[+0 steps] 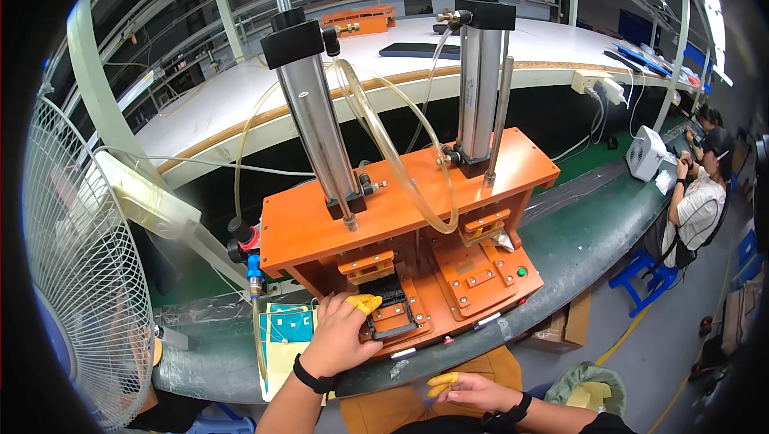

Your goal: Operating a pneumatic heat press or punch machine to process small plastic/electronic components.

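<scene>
An orange press point(408, 194) with two upright metal cylinders stands on the bench before me. My left hand point(343, 336), with a yellow finger cot, is at its left station, thumb and fingers at the left edge of a black plastic frame point(412, 314). That frame sits on the orange fixture under the left pressing head point(367, 266); my fingers hide part of it. My right hand point(474, 392) hovers over my lap, empty, its fingers stretched to the left with yellow cots on the tips. The right station's orange plate point(478, 280) carries no frame.
A white caged fan point(88, 274) stands close on my left. Beside the press lies a teal-and-yellow sheet point(288, 323). Clear hoses point(400, 170) loop across the press. A lined bin point(589, 390) and a carton point(561, 326) sit below right; co-workers point(697, 194) sit farther along.
</scene>
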Available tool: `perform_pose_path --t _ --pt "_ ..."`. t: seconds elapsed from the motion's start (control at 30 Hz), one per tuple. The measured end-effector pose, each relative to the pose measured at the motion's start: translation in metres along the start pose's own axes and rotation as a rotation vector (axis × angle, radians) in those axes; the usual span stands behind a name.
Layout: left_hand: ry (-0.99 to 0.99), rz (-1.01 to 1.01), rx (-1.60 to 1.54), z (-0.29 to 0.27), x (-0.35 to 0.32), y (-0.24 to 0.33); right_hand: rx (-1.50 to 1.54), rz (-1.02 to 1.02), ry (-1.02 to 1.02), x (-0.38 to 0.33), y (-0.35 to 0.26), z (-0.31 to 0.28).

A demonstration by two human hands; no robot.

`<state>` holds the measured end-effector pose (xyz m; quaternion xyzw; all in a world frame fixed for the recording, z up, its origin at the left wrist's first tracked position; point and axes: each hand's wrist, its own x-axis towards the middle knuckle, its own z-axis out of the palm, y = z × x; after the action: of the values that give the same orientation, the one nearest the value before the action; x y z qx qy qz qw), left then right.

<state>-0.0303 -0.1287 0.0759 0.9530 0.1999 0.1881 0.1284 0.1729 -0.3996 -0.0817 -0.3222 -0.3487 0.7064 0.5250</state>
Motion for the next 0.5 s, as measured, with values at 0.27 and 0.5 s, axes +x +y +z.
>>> perform_pose_path --t 0.27,0.5 --pt "-0.012 -0.042 -0.067 0.005 -0.007 -0.005 -0.087 0.05 -0.08 0.02 0.004 0.013" --pt "0.288 -0.153 -0.21 0.027 -0.078 -0.017 -0.216 0.048 0.073 0.019 0.02 0.004"
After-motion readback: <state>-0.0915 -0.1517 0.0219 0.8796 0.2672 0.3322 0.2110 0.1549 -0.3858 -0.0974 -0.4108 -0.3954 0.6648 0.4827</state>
